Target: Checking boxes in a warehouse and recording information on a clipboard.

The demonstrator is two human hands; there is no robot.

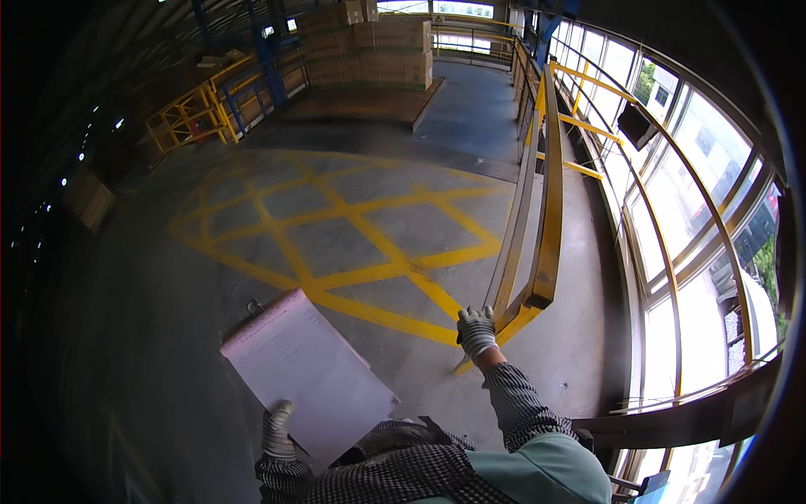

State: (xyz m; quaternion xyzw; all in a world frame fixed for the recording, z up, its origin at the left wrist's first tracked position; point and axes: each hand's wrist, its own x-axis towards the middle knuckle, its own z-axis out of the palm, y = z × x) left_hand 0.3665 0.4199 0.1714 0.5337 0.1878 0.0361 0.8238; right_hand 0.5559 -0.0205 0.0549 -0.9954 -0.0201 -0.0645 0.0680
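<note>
My left hand (278, 430), in a pale striped work glove, grips the lower left edge of a clipboard with paper sheets (315, 378). The board is tilted, and a metal clip (254, 307) shows at its far corner. A few faint lines of writing are on the top sheet. Ahead and to the right, my right hand (477, 333), in a matching glove, is closed on the near end of a yellow metal railing (547, 227). Part of the bar under the fingers is hidden.
Yellow crossed lines (353, 220) mark the grey floor ahead. Large stacked cartons (390, 55) stand at the back on a low brown platform (357, 105). Yellow frames (197, 115) are at the far left. Tall windows (701, 160) with a curved handrail run along the right.
</note>
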